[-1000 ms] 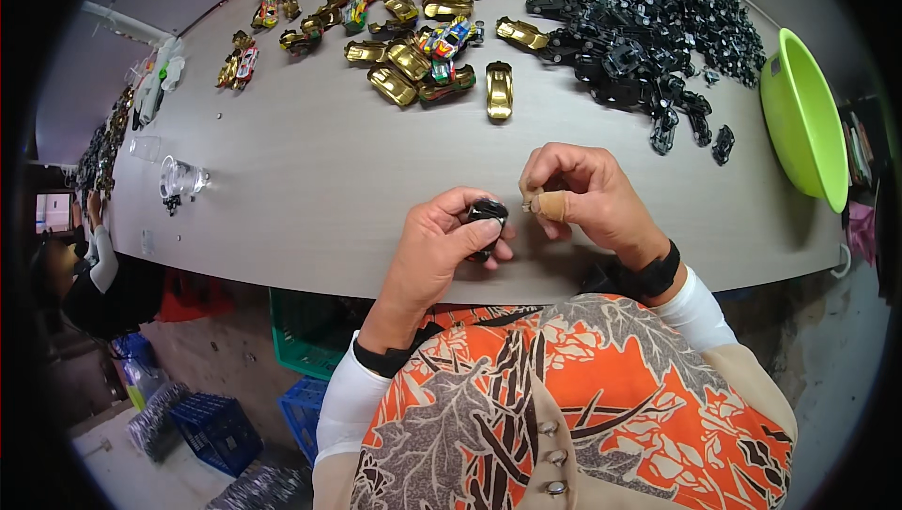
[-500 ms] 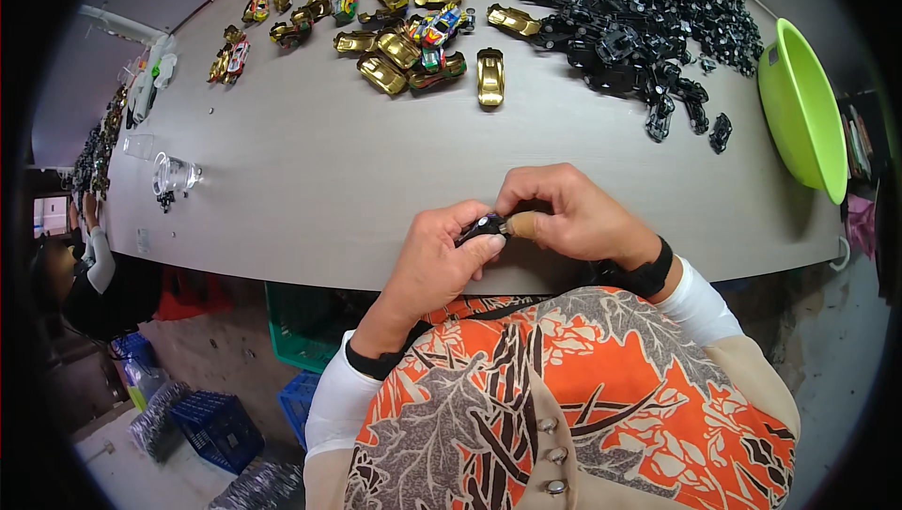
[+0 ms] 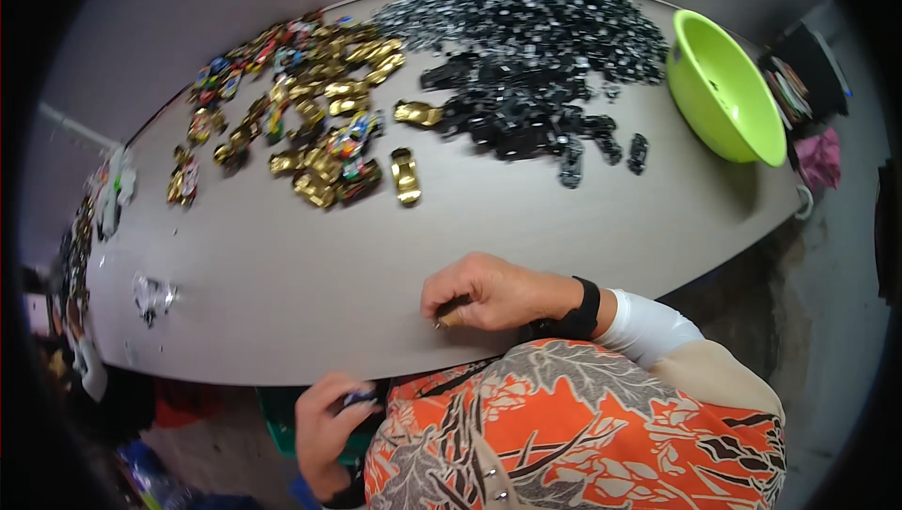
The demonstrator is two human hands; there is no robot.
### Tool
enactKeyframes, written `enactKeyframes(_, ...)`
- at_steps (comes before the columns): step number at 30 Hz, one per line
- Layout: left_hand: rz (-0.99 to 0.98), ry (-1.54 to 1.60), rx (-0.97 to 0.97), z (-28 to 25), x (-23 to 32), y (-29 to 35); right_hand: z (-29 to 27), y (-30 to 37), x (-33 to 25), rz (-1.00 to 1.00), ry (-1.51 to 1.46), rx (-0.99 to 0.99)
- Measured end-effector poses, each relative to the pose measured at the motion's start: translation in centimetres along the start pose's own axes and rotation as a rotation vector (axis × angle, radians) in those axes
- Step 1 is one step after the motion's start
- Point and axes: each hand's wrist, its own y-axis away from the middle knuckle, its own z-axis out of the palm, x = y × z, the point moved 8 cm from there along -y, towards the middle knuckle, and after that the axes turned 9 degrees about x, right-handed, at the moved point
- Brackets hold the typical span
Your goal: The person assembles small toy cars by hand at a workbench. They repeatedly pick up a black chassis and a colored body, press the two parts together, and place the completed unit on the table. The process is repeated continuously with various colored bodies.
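My left hand (image 3: 324,421) is off the table's front edge, to the left of my patterned top. Its fingers are closed around a small dark toy car (image 3: 357,399), blurred and partly hidden by them. Over the table, close to its front edge, my right hand (image 3: 489,292) is closed on a small metal-tipped tool (image 3: 439,324). The fist covers most of that tool. Something tan wraps or lies against the thumb. The hands are well apart. Beyond the right hand, a single gold toy car (image 3: 405,177) lies on the grey table (image 3: 282,275).
Gold and multicoloured toy cars (image 3: 319,167) pile up at the far left. Black car bodies (image 3: 512,120) and a heap of small dark parts (image 3: 564,17) fill the back. A lime-green basin (image 3: 723,101) stands right; a clear plastic cup (image 3: 152,294) stands left.
My hands have parted: the left drew down and left past the table edge with the dark toy car, while the right kept the tool. The view has shifted, showing more of the table's back.
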Motion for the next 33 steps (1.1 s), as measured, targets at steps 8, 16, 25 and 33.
enactKeyframes(8, -0.03, -0.281, 0.549, -11.1, -5.9, 4.3, -10.1, 3.6, -2.9, -0.124, 0.639, 0.398)
enactKeyframes(16, 0.425, -0.516, 0.215, 2.6, 8.8, -7.5, -19.7, 7.9, -1.8, 0.216, 0.93, 0.915)
enactKeyframes(25, 0.644, -0.612, 0.019, 10.8, 8.7, -13.0, -17.1, 7.5, -0.4, 0.252, 1.088, 0.681)
enactKeyframes(33, 0.62, -0.61, -0.081, 12.6, 8.0, -11.8, -14.0, 5.8, 0.1, 0.168, 0.874, 0.343)
